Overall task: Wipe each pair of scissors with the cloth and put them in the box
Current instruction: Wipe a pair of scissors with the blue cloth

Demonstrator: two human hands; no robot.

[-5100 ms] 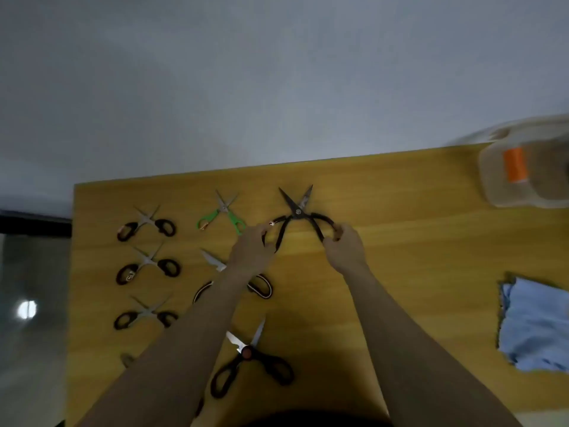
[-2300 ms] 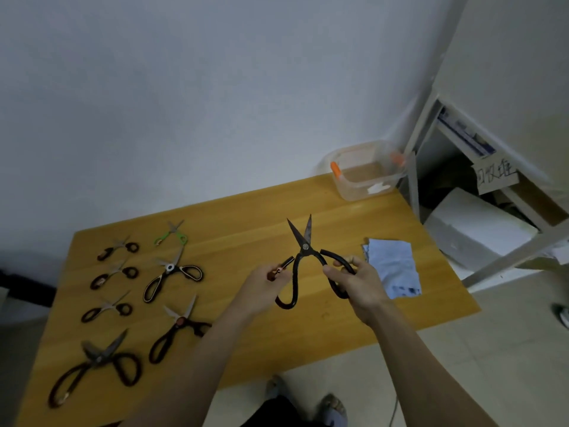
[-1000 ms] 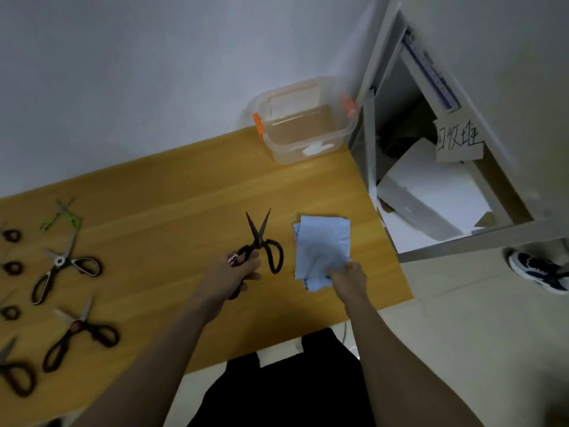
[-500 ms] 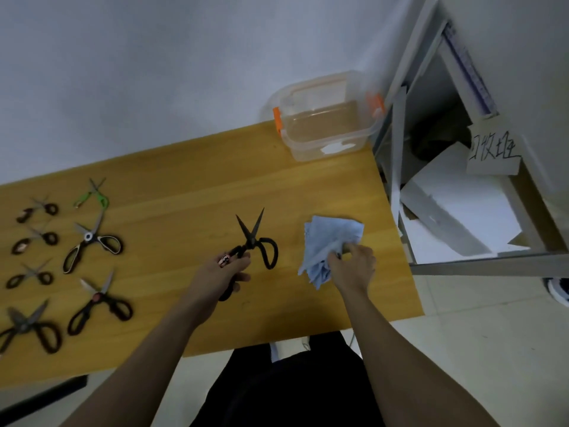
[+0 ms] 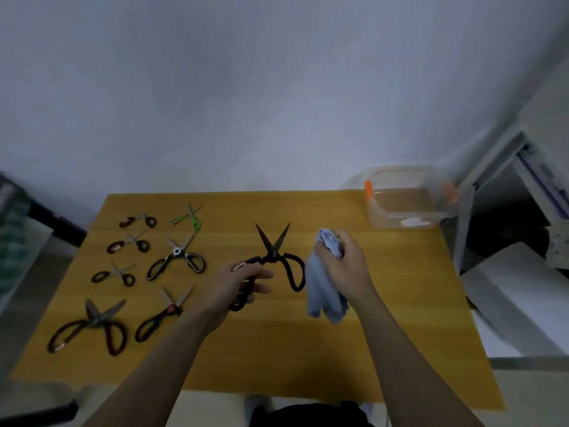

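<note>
Left hand gripped black scissors; right hand clutched cloth. Box appeared empty; seven pairs awaited wiping.

- I hold black scissors.
- My cloth is pale blue.
- Box: clear, with orange clips.
- Table: yellow wood grain.
- One green pair.

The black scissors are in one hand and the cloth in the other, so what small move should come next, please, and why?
Probably bring the cloth in the right hand onto the open blades of the black scissors gripped by the left hand; they are apart.
</note>
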